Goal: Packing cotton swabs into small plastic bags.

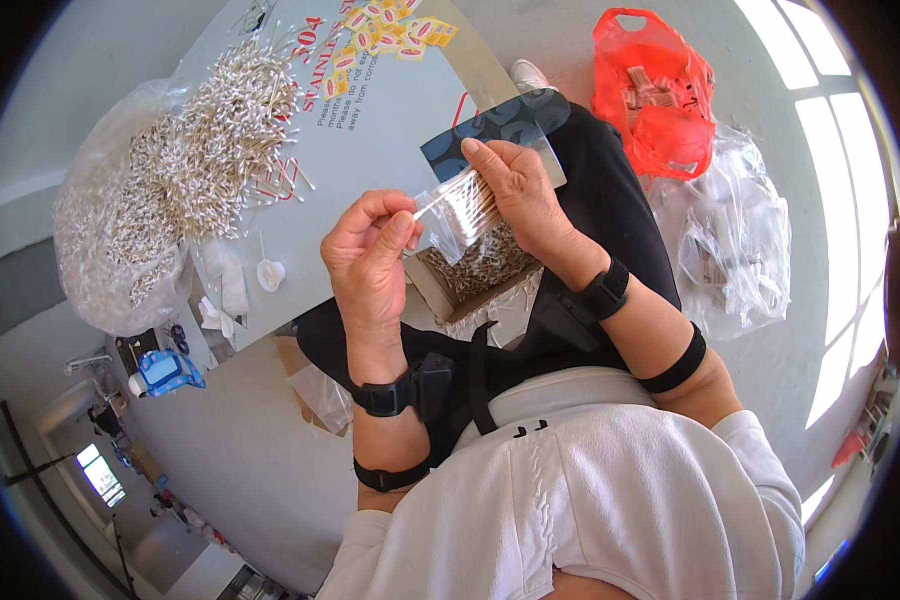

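My right hand [530, 200] is closed around a small clear plastic bag [454, 238] packed with cotton swabs [473, 207]. Facing it, my left hand [370, 260] pinches a single cotton swab [426, 207] between thumb and forefinger at the bag's edge. Whether the stick lies inside or outside the bag is hard to tell. Below both hands, a cardboard box [432, 290] full of loose swabs sits at my lap. A dark blue patterned sheet [445, 152] lies at the table edge behind my right hand.
On the table [370, 165], a large clear bag [90, 220] spills a heap of swabs [225, 130] at the left. Small yellow-and-white packets [380, 35] lie at the far side. A red plastic bag [610, 90] and a clear bag [740, 260] rest on the right.
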The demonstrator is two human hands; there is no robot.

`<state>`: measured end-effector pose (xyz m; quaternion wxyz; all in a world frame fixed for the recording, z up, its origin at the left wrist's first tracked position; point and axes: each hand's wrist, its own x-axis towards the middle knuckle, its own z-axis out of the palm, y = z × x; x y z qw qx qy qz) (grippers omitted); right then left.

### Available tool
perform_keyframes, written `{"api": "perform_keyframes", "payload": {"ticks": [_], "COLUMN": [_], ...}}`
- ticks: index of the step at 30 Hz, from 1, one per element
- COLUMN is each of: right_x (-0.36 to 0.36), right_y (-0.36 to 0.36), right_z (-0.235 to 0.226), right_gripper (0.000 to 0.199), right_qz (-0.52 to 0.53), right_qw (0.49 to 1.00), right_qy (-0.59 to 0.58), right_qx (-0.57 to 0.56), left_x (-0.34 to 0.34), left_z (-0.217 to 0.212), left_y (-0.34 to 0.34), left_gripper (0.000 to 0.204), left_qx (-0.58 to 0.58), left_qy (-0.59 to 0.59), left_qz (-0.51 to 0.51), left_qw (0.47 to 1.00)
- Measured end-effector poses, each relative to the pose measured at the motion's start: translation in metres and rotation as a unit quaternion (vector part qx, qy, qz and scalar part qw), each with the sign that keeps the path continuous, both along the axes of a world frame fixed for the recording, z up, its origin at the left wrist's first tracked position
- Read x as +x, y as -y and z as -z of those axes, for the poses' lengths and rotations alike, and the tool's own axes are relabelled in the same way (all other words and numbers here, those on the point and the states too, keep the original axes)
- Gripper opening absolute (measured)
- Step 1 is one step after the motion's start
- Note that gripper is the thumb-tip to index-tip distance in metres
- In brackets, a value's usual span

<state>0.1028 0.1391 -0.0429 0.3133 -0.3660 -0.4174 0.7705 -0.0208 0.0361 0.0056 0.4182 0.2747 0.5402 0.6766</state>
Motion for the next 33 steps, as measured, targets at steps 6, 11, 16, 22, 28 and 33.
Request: {"api": "perform_keyframes", "payload": {"ticks": [6, 11, 16, 22, 28, 33], "right_x": [0.0, 0.001, 0.001, 0.003, 0.003, 0.005], "right_y": [0.0, 0.001, 0.001, 0.002, 0.002, 0.003], "right_z": [0.003, 0.002, 0.006, 0.007, 0.008, 0.002], "right_gripper": [0.042, 0.043, 0.041, 0.033, 0.03, 0.026], "right_qz": [-0.012, -0.021, 0.003, 0.011, 0.048, 0.05], "right_qw": [0.998, 0.997, 0.996, 0.997, 0.978, 0.965], "right_qy": [0.023, 0.026, -0.001, 0.003, 0.015, 0.046], "right_qx": [0.057, 0.073, 0.086, 0.074, 0.203, 0.251], "left_x": [0.007, 0.016, 0.019, 0.017, 0.017, 0.016], "left_z": [0.002, 0.001, 0.004, 0.006, 0.003, 0.002], "left_y": [-0.004, -0.006, -0.006, -0.005, -0.006, -0.01], "left_gripper": [0.011, 0.009, 0.008, 0.012, 0.013, 0.014], "left_qx": [-0.045, -0.048, -0.039, 0.005, 0.008, 0.025], "left_qy": [-0.06, -0.099, -0.143, -0.111, -0.085, -0.068], "left_qz": [-0.04, -0.055, -0.068, -0.024, -0.02, -0.014], "left_qw": [0.996, 0.992, 0.987, 0.994, 0.996, 0.997]}}
